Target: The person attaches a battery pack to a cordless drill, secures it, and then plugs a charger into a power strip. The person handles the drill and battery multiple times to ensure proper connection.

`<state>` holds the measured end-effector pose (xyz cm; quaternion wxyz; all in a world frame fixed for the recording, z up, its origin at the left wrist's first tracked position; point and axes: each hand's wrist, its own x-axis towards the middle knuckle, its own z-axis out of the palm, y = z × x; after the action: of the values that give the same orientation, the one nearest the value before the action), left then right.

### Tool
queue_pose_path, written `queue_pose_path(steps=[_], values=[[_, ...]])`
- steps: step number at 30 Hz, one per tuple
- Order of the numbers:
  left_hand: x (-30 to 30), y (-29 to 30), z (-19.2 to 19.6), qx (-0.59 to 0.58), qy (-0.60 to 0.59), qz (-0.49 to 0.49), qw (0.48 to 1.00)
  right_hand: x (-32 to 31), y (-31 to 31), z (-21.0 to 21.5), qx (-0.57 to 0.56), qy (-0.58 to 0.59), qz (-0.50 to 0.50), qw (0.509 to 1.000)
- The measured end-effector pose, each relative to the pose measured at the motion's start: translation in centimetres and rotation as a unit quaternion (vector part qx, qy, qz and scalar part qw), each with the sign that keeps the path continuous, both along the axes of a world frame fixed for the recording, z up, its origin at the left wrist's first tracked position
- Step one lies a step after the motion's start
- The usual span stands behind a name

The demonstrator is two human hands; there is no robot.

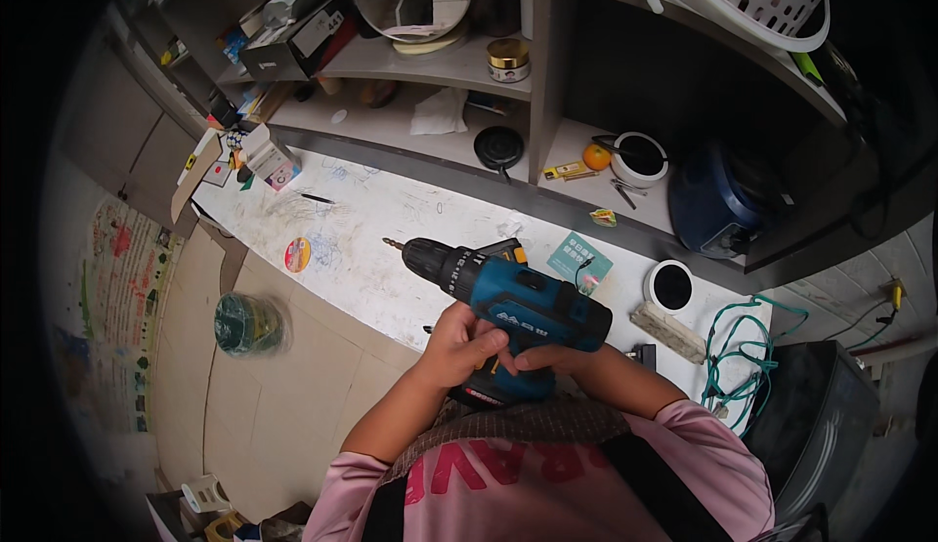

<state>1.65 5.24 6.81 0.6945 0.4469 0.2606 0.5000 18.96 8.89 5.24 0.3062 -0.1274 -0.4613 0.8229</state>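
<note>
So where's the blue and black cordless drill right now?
In the head view, the blue and black cordless drill is near the centre, gripped by the left hand and right hand, its brassy bit pointing left over the white worktop.

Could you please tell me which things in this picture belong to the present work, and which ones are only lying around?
In use, judging by the hands:
blue-and-black drill, held by the left hand and right hand
drill bit, fitted at its front

Apparently just lying about:
dark pen
round colourful disc
green card
teal cable
orange fruit
white basket
</note>
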Motion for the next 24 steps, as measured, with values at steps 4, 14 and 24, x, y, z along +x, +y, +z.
queue_pose_path(steps=[4, 14, 24], values=[[0.0, -0.2, 0.4, -0.004, 0.024, -0.022, 0.999, 0.3, -0.3, 1.3, 0.049, -0.011, -0.048, 0.998], [-0.6, -0.1, -1.3, 0.124, 0.261, 0.134, 0.948, 1.5, -0.7, 1.7, -0.015, 0.056, -0.112, 0.992], [2.4, -2.0, -4.0, -0.148, -0.116, 0.093, 0.978, 1.4, 1.3, 2.2, -0.07, 0.178, -0.265, 0.945]])
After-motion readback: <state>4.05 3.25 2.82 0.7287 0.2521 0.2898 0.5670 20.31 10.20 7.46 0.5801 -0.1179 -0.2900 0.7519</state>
